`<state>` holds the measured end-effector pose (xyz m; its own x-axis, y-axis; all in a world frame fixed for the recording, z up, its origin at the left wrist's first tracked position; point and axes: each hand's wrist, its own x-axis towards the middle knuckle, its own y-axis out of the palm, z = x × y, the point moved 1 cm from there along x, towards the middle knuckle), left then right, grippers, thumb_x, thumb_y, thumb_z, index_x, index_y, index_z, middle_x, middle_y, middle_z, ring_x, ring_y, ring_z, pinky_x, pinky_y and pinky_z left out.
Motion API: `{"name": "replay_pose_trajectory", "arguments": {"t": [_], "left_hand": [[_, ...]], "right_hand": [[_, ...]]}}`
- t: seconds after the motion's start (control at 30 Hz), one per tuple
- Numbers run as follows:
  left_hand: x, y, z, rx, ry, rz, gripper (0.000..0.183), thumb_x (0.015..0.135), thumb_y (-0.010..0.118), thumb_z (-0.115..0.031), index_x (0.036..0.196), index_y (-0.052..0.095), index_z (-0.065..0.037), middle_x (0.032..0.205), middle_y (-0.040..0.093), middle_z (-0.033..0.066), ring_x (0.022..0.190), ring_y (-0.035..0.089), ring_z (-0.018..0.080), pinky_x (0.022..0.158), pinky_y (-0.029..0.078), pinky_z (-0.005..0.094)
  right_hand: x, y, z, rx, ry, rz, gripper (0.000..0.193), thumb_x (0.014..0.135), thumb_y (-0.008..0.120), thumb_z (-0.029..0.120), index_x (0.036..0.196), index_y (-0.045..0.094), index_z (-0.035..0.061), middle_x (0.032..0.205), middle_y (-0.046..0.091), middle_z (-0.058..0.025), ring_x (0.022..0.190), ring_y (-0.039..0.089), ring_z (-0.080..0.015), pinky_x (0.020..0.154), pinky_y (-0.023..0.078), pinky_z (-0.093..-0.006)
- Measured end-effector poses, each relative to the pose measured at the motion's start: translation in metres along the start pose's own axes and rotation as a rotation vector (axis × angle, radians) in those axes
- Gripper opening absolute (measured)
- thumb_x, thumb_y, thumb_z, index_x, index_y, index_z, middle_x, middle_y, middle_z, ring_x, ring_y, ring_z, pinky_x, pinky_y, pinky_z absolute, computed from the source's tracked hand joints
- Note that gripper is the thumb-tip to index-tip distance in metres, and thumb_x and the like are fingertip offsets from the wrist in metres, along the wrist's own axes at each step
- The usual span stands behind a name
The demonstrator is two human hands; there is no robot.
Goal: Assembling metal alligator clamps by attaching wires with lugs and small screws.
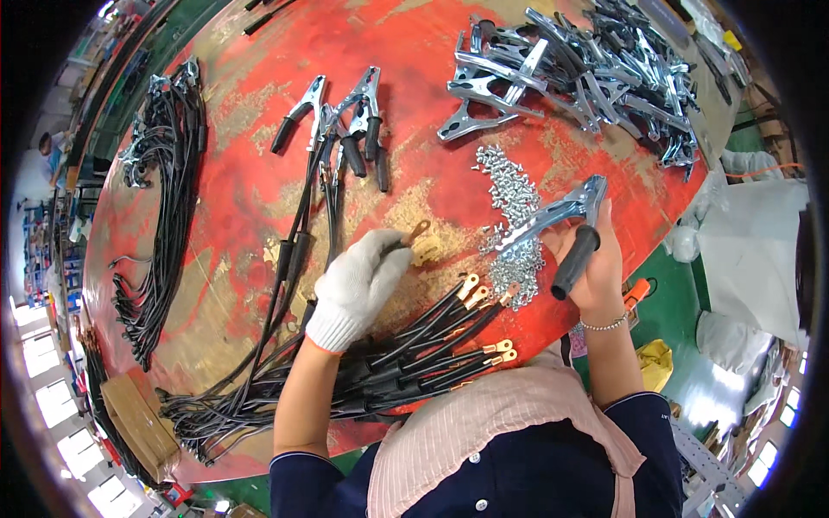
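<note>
My left hand, in a white knit glove, is closed around a cable end; its copper ring lug sticks out past the fingertips. In my bare right hand is a silver metal spring clamp with a black grip on one handle, tilted with one end over the small hardware. Below that clamp lie silver nuts, with a heap of small screws just beyond. Black cables with copper ring lugs stretch across the table's near edge, close below my left hand.
Silver clamps are piled at the far right. Several clamps with cables attached lie beyond my left hand. A long bundle of black cables rests at the left, a cardboard box at the near left. An orange tool sits beside my right wrist.
</note>
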<state>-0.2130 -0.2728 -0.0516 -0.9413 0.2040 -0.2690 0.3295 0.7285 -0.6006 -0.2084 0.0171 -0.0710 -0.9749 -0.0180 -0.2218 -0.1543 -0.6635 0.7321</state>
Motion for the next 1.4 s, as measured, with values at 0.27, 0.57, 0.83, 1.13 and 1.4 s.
{"name": "replay_pose_trajectory", "arguments": {"t": [0.27,0.57,0.83,1.13,1.4], "left_hand": [[0.038,-0.007,0.004,-0.577,-0.223,0.471,0.032,0.096,0.054,-0.031,0.105,0.064,-0.001,0.075,0.056,-0.0014,0.065,0.051,0.0074,0.058,0.043,0.0244],[0.047,0.003,0.006,-0.895,-0.353,0.687,0.024,0.090,0.064,-0.023,0.100,0.058,-0.002,0.087,0.069,0.0129,0.065,0.065,0.0134,0.044,0.044,0.0220],[0.022,0.025,0.002,-0.857,-0.294,0.183,0.021,0.090,0.063,-0.021,0.102,0.061,-0.003,0.075,0.063,0.0020,0.059,0.048,0.0045,0.052,0.035,0.0194],[0.001,0.020,-0.025,-0.209,-0.017,0.120,0.029,0.089,0.062,-0.032,0.101,0.069,-0.007,0.083,0.065,0.0176,0.078,0.067,0.0277,0.071,0.050,0.0348],[-0.001,0.022,-0.028,-0.243,-0.101,0.150,0.029,0.089,0.063,-0.035,0.095,0.069,-0.008,0.075,0.065,0.0152,0.070,0.065,0.0292,0.063,0.049,0.0348]], "right_hand": [[0.004,0.005,-0.007,-0.049,-0.045,-0.010,0.041,0.100,0.044,0.040,0.125,0.049,0.0080,0.118,0.059,-0.0144,0.110,0.058,-0.0283,0.094,0.050,-0.0481],[0.002,0.001,-0.009,-0.054,-0.046,-0.047,0.045,0.101,0.042,0.041,0.130,0.046,0.0070,0.117,0.058,-0.0145,0.110,0.057,-0.0281,0.093,0.050,-0.0488],[0.007,-0.003,-0.016,-0.187,-0.179,0.031,0.047,0.099,0.049,0.036,0.133,0.039,0.0052,0.119,0.056,-0.0159,0.111,0.058,-0.0294,0.093,0.051,-0.0487],[-0.003,0.028,-0.028,-0.312,-0.232,0.130,0.054,0.093,0.062,0.034,0.130,0.036,0.0046,0.120,0.055,-0.0194,0.112,0.058,-0.0375,0.092,0.052,-0.0509],[-0.011,0.032,-0.026,-0.464,-0.213,0.219,0.059,0.089,0.067,0.035,0.129,0.037,0.0039,0.119,0.054,-0.0205,0.112,0.058,-0.0368,0.094,0.050,-0.0522]]}}
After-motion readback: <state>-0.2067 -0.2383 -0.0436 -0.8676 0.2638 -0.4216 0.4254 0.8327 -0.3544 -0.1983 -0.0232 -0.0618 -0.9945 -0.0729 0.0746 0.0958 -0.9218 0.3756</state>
